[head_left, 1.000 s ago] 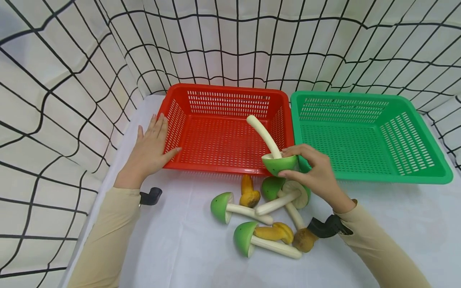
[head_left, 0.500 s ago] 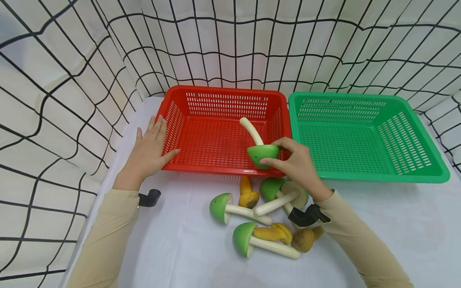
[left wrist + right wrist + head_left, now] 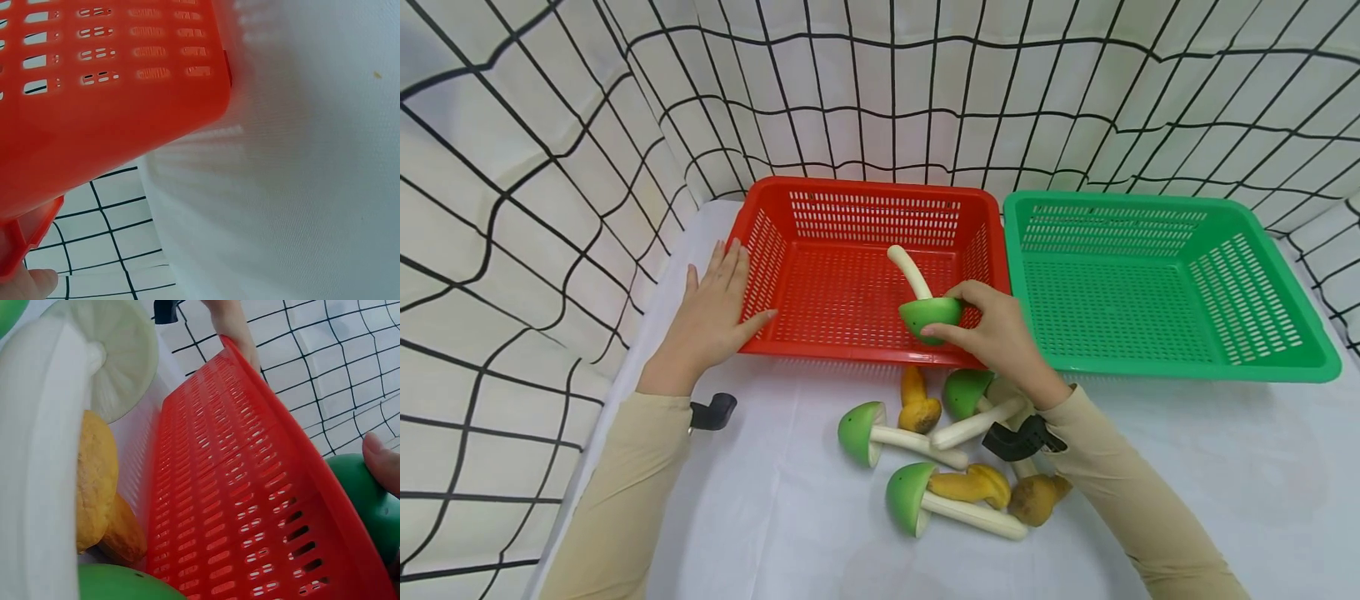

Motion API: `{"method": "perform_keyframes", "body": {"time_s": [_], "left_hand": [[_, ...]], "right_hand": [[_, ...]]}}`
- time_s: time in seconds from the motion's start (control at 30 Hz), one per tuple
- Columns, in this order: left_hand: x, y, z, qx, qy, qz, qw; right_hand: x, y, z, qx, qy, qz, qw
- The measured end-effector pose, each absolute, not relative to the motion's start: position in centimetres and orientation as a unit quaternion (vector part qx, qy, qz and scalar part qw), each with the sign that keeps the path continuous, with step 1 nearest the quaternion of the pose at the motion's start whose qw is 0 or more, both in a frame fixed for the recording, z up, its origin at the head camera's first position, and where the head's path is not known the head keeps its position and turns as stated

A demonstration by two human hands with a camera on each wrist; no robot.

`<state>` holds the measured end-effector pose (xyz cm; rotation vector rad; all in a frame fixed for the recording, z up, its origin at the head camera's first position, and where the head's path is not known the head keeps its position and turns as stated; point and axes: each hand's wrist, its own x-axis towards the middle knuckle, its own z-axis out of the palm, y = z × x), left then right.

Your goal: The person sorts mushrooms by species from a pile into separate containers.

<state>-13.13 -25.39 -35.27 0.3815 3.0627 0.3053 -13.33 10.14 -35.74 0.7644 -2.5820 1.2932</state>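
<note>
My right hand [image 3: 1000,333] pinches the green cap of a toy mushroom [image 3: 928,315] between thumb and fingers, over the front right part of the red basket [image 3: 842,292]. The white stem points up and to the left. In the right wrist view, the thumb lies on the cap [image 3: 359,487] just past the basket's rim. My left hand [image 3: 703,321] rests on the basket's left rim, fingers extended and thumb over the front corner. The left wrist view has the basket's side [image 3: 125,119] and one fingertip [image 3: 44,281] at its rim.
Several green-capped mushrooms [image 3: 853,433] with white stems lie in front of the red basket, among yellow mushrooms [image 3: 920,408] and a brown one [image 3: 1033,500]. A green basket [image 3: 1112,317] stands directly right. Black netting [image 3: 891,108] over white cloth borders the back and left.
My right hand has carried the green-capped mushroom leftward, from beside the gap between the baskets to over the red basket. The left hand has stayed on the rim.
</note>
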Motion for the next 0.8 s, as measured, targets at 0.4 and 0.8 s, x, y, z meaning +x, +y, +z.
{"method": "perform_keyframes", "body": {"time_s": [0.4,0.8], "left_hand": [[-13.2,-25.4,-35.3,0.121,0.988,0.089,0.022],[-13.2,-25.4,-35.3,0.124,0.988,0.090,0.017]], "right_hand": [[-14.2,10.1,-35.4,0.294,-0.859,0.419,0.018],[-14.7,10.8,-34.6,0.332,-0.856,0.395,-0.034]]}}
